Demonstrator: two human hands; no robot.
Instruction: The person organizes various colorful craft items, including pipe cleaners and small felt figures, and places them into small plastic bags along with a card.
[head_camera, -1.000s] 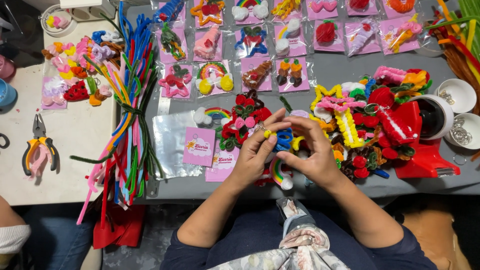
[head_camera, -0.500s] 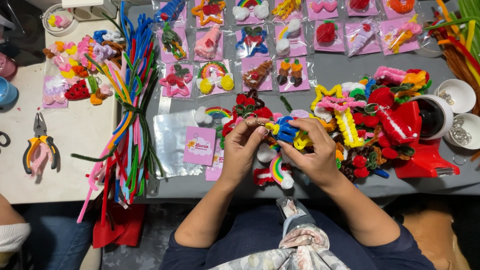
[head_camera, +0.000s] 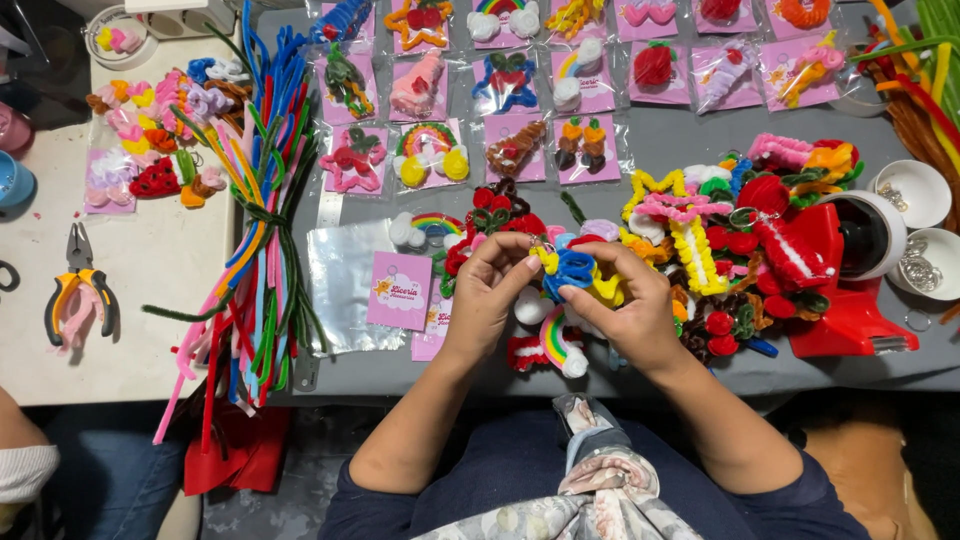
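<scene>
Both my hands meet over the grey table (head_camera: 640, 150) near its front edge. My left hand (head_camera: 492, 290) pinches the left side of a small blue and yellow pipe-cleaner figure (head_camera: 574, 270), and my right hand (head_camera: 626, 305) grips it from the right and below. Just under my hands lies a rainbow pipe-cleaner piece with white ends (head_camera: 552, 342). Left of my left hand lie pink backing cards (head_camera: 400, 290) beside a clear plastic bag (head_camera: 340, 285). A heap of colourful pipe-cleaner ornaments (head_camera: 740, 250) sits right of my right hand.
A long bundle of coloured pipe cleaners (head_camera: 255, 220) lies at the left. Bagged ornaments on pink cards (head_camera: 520, 150) fill the back rows. A red tool (head_camera: 850, 300) and white bowls (head_camera: 920, 190) stand at the right. Pliers (head_camera: 80, 290) rest on a white table, near another person's arm (head_camera: 20, 450).
My hands lifted the blue and yellow figure slightly away from me, uncovering the rainbow piece beneath; the fingers have shifted their grip on the figure.
</scene>
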